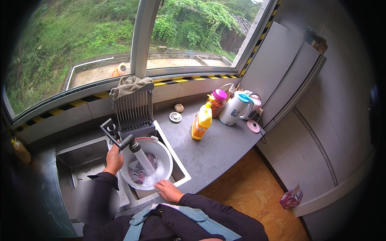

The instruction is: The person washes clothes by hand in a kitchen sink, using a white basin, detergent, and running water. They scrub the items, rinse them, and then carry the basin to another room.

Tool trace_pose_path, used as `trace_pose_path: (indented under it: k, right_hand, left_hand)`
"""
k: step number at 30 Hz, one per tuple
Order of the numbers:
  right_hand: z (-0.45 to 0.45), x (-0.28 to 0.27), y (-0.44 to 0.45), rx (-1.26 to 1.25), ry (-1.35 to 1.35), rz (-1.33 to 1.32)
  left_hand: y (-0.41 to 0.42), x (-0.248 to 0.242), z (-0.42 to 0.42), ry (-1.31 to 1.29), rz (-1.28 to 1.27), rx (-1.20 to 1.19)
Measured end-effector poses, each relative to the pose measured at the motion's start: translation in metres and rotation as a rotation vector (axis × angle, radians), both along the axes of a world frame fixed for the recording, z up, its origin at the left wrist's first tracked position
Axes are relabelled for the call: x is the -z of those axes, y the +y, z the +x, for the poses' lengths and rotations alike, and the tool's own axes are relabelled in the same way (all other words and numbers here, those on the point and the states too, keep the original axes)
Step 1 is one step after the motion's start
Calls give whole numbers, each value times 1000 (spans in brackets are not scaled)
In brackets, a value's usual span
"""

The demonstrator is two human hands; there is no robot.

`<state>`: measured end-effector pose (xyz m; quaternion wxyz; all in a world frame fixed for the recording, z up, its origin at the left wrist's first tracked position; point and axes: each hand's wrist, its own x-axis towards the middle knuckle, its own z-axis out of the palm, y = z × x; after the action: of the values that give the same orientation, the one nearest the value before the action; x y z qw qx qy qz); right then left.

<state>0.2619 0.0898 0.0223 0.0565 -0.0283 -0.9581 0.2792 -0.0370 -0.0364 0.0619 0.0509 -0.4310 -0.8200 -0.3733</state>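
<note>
A white plastic bucket stands in the right basin of the sink. Patterned cloth lies inside it amid water and white suds. Water streams into the bucket from a dark swivel-arm faucet. My left hand is raised at the bucket's left side, its fingertips up against the faucet arm; how its fingers close is partly hidden. At the near rim, my right hand has its fingers curled over the bucket's edge.
A slatted dish rack with a cloth stands behind the faucet. On the grey countertop are a yellow pump bottle, a white jug, a purple-lidded jar, garlic and a sink strainer. The left basin adjoins.
</note>
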Motion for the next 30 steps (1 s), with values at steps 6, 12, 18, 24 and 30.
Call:
trace_pose_path:
  k: [6,12,18,24,30]
  right_hand:
    - [0,-1,0,-4,26,12]
    - [-1,-1,0,0,20,1]
    - [-1,-1,0,-1,18,-4]
    - [0,1,1,1,12,-9]
    - [-1,0,0,0,18,-2]
  left_hand:
    - [0,5,-3,1,-24,-8]
    - [1,6,-2,1,-15,-13]
    - [0,6,-2,4,-10,-8]
    - [2,4,-1,-1,-17,-4]
    - [0,3,-1,-9,-31,-26]
